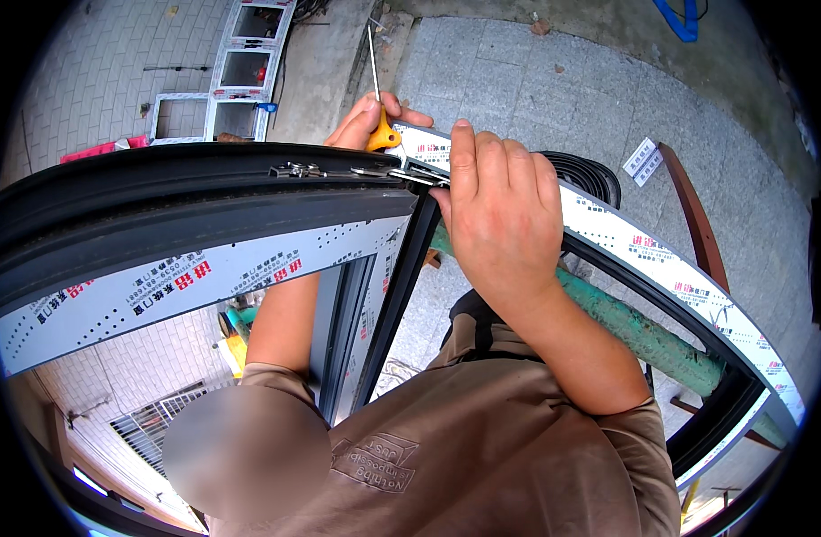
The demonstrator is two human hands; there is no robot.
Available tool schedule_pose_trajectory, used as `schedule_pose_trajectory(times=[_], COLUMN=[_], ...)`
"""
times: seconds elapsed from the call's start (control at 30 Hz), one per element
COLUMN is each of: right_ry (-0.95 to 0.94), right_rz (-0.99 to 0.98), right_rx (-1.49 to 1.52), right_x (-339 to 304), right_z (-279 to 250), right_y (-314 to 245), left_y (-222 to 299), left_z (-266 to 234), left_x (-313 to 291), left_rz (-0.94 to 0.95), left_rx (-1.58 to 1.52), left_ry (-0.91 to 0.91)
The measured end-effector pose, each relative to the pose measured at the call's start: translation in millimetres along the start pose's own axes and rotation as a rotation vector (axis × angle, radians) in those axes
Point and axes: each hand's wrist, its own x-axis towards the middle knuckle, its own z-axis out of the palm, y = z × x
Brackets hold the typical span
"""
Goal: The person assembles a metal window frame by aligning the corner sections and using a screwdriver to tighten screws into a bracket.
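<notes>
At the top middle, my left hand [355, 125] is closed round the yellow handle of a hex key [383, 136], whose long thin shaft points away from me. Part of that hand is hidden behind the dark window frame [160, 192]. My right hand [504, 206] grips the edge of an open window sash [648, 242], fingers over its top face and thumb underneath. The sash is wrapped in printed white film. A metal hinge arm [401, 173] joins frame and sash between my hands, and further metal hardware [296, 169] sits in the frame's channel.
Beyond the sash lie a coil of black strip [590, 177] and a brown bar [694, 215]. A green pipe [639, 333] passes below the sash opening. White-wrapped frames [215, 98] lie on the paving at upper left. A blue strap [679, 20] is far off.
</notes>
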Motion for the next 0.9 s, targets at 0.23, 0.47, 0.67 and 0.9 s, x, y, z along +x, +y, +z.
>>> schedule_pose_trajectory(times=[0.23, 0.47, 0.67, 0.9], right_ry=[-0.049, -0.039, -0.039, -0.046], right_rz=[0.011, 0.031, 0.032, 0.014], right_rx=[0.039, 0.058, 0.057, 0.043], right_x=[1.2, 2.1, 1.8, 2.0], right_z=[-5.7, -7.4, -6.7, -7.2], right_y=[-0.8, -2.2, -1.9, -1.0], left_y=[1.5, 1.8, 1.8, 3.1], left_z=[0.0, 2.4, 2.7, 7.0], left_x=[0.4, -0.6, -1.0, -2.0], left_rz=[-0.010, 0.000, 0.005, 0.012], left_rx=[0.003, -0.010, -0.035, -0.031], left_ry=[0.004, -0.002, -0.012, 0.008])
